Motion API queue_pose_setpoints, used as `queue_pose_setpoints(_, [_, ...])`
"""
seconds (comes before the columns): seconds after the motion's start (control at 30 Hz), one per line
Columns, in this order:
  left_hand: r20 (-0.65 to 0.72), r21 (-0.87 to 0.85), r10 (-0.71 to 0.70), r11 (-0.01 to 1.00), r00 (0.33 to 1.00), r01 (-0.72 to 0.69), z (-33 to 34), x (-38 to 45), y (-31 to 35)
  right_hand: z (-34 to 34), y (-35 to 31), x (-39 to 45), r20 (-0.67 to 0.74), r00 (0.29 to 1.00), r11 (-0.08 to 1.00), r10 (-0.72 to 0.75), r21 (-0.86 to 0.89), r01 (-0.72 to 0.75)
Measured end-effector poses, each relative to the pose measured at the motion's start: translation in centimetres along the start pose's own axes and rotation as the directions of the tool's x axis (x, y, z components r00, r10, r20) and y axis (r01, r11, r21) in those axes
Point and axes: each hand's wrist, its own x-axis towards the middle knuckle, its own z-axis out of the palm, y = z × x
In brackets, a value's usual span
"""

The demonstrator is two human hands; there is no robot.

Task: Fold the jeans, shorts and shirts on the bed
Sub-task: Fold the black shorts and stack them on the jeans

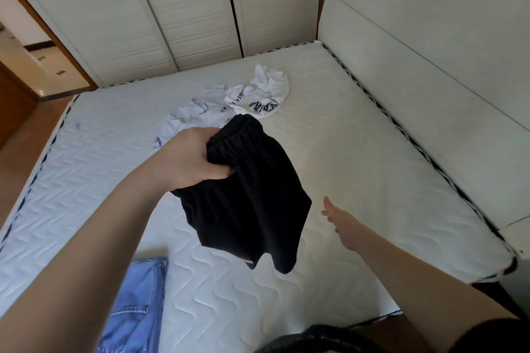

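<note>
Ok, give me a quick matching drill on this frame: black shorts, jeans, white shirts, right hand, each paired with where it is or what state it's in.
Things:
1. black shorts
2. jeans
3. white shirts
4. right hand

Places or states:
A. lying crumpled at the far side of the mattress
B. open, holding nothing, reaching forward
C. hanging in the air, gripped at the waistband by the left hand
D. lying at the near edge, bottom left

Pairs: 1-C, 2-D, 3-A, 4-B
</note>
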Motion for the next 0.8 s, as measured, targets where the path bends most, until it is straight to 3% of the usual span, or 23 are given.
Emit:
queue_pose_setpoints(0.27, [-0.038,-0.014,-0.050,0.999,0.998,0.050,1.0,0.7,3.2,-2.5,-1.5,3.1,0.219,0.975,0.997,-0.029,-0.064,0.044])
queue_pose_setpoints(0.5, [-0.044,-0.004,-0.056,0.998,0.997,0.056,1.2,0.1,4.9,-2.4,-1.9,3.9,0.274,0.958,0.996,-0.085,0.008,0.086])
queue_pose_setpoints(0.67, [-0.062,-0.020,-0.070,0.997,0.996,0.069,1.4,-0.4,5.6,-2.1,-1.3,4.1,0.312,0.949,0.994,-0.046,-0.077,0.073])
queue_pose_setpoints(0.8, [-0.055,-0.011,-0.093,0.996,0.994,0.093,1.4,-1.0,5.8,-1.6,-1.1,4.8,0.497,0.850,0.979,-0.172,0.184,0.090])
